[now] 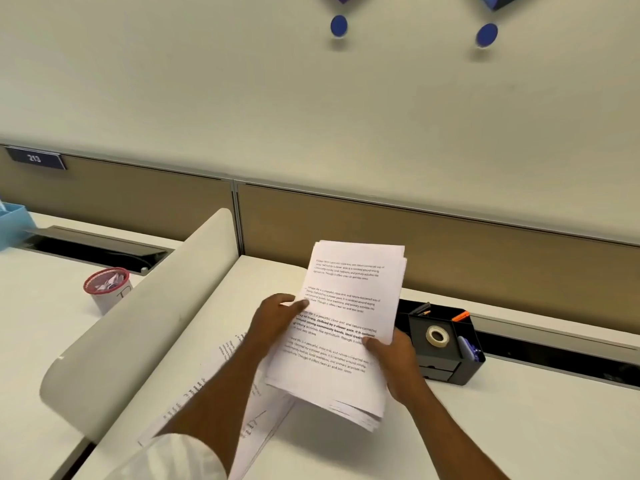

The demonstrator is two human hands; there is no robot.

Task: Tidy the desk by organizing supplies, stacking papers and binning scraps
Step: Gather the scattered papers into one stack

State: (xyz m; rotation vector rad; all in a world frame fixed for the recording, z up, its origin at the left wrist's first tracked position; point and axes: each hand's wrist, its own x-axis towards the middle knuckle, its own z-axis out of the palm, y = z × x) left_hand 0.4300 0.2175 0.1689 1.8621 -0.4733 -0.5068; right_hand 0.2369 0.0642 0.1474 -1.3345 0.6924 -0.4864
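A white sleeve (180, 459) covers the left arm; right arm bare.

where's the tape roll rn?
Right of center in the head view: the tape roll sits in the black organizer, beside the right hand.

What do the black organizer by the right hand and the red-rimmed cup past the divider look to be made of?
Black organizer: probably matte plastic, going by its even dull black, crisp moulded walls and little drawers.

Red-rimmed cup: the rim looks like red wire mesh, likely metal; the pale body could be paper or plastic, which the picture leaves open.
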